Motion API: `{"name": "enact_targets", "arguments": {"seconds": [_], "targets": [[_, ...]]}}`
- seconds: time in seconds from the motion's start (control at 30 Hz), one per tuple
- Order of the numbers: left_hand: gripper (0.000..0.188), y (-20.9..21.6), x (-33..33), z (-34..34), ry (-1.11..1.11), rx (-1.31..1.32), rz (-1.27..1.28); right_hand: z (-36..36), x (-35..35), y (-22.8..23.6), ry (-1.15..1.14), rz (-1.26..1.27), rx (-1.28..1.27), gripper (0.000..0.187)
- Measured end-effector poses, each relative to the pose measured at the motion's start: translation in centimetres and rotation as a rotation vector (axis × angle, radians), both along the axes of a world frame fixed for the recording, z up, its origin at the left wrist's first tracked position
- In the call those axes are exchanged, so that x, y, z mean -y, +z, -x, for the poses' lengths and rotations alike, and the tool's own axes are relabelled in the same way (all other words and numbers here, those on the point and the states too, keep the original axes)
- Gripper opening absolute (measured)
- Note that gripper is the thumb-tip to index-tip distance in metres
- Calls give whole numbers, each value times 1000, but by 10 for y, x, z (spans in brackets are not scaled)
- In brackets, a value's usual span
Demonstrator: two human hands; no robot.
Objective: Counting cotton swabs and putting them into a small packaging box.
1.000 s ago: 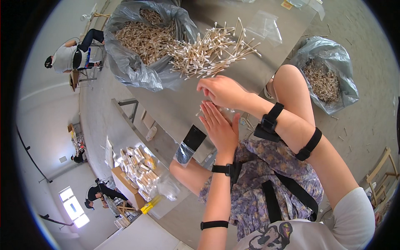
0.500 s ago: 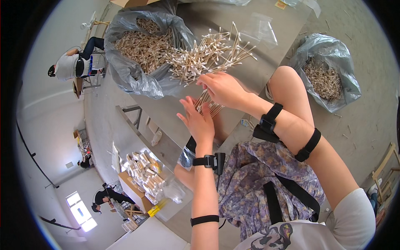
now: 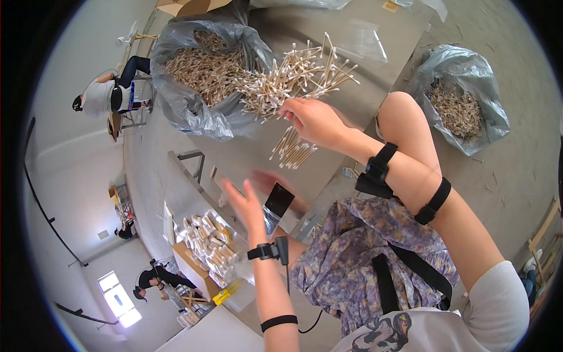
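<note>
My right hand [image 3: 315, 122] is closed, its fingertips pinched together at the near edge of a loose pile of cotton swabs [image 3: 293, 73]; whatever they grip is hidden. Below it, a small bunch of cotton swabs [image 3: 294, 151] lies on the metal table [image 3: 229, 158], roughly lined up, with neither hand touching it. Off to the left, my left hand [image 3: 246, 202] is open and slightly blurred, fingers spread, holding nothing. Close to it is a dark flat rectangle [image 3: 279, 199] with clear plastic at its lower end. The pile spills from a grey plastic bag [image 3: 196, 120] full of swabs.
Another grey bag [image 3: 434, 70] of swabs stands on the floor at right. Clear plastic pouches [image 3: 363, 41] lie on the table's far part. At lower left, packed swab bundles [image 3: 205, 243] fill a cardboard box [image 3: 190, 264]. Several people work farther off at left.
My left hand has moved left and toward me, away from the small bunch of swabs, which now lies free on the table. My right hand has barely shifted.
</note>
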State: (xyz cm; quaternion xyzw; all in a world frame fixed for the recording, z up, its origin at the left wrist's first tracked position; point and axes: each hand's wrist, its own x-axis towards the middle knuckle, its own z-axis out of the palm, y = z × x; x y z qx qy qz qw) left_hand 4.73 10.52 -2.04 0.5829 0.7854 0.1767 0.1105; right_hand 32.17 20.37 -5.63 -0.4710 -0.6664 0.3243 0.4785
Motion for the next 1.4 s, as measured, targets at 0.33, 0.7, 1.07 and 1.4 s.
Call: {"name": "enact_targets", "arguments": {"seconds": [0.33,0.7,1.07,1.4], "targets": [[73,-25,-19,-118,-546,-273,-11,5,11,4,2,244,-270,23],[65,-16,-1,-105,-57,642,-229,12,25,-7,-101,403,-708,23],[74,-26,-12,-123,180,1104,-426,47,41,-4,20,389,-768,38],[75,-21,-16,-132,253,1274,-480,53,41,-4,115,415,-799,47]]}}
